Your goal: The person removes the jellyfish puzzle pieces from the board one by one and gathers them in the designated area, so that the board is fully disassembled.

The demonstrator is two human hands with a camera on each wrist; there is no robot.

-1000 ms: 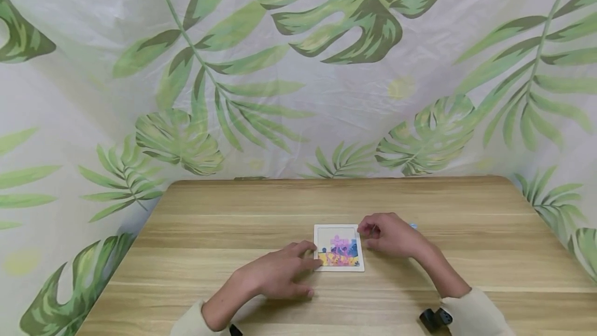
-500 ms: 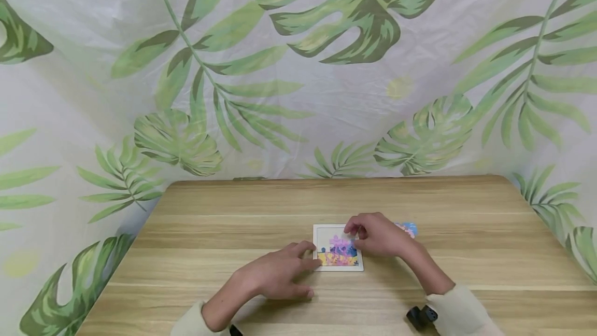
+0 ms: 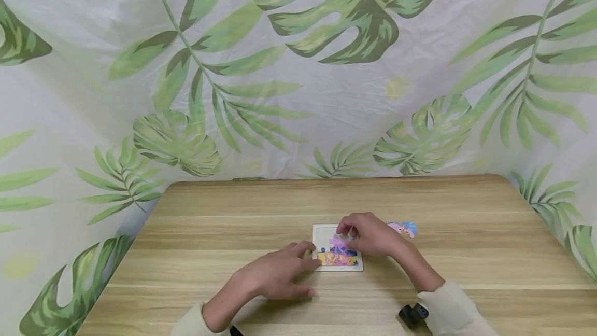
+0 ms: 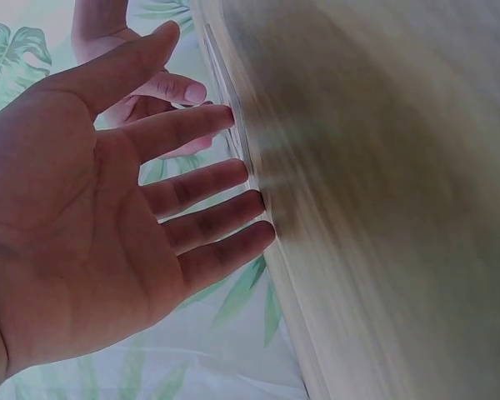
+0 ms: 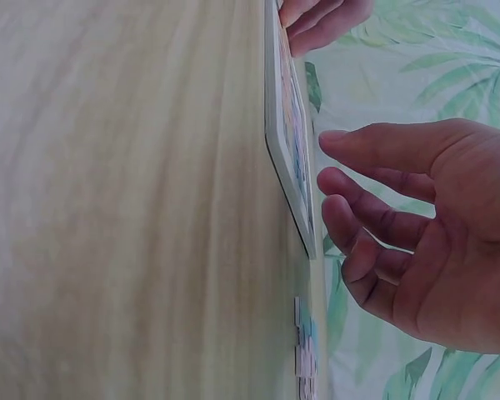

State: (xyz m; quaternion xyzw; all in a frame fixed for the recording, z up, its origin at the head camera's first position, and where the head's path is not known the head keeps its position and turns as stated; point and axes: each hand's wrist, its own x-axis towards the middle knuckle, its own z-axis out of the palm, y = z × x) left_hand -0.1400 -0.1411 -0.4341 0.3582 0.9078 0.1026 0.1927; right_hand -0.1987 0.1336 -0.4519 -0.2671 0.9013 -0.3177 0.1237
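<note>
A square white-framed puzzle board (image 3: 338, 268) lies on the table, with yellow, blue and pink picture pieces (image 3: 342, 258) along its lower part; its upper part is pale. The fingertips of my left hand (image 3: 280, 271) rest at the board's left edge, fingers spread and fairly straight. Over the upper right of the board hovers my right hand (image 3: 373, 235), with fingers loosely bent. In the right wrist view, the right thumb and forefinger (image 5: 350, 187) stand slightly apart just above the board (image 5: 275, 125), and no piece shows between them.
Several loose pink and blue puzzle pieces (image 3: 408, 228) lie right of the board, partly behind my right hand; in the right wrist view the loose pieces (image 5: 307, 354) appear edge-on. The wooden table (image 3: 224, 232) ends at a leaf-printed cloth (image 3: 261, 118).
My right hand has moved left from the board's right edge to above it, uncovering the loose pieces. The left hand has stayed put.
</note>
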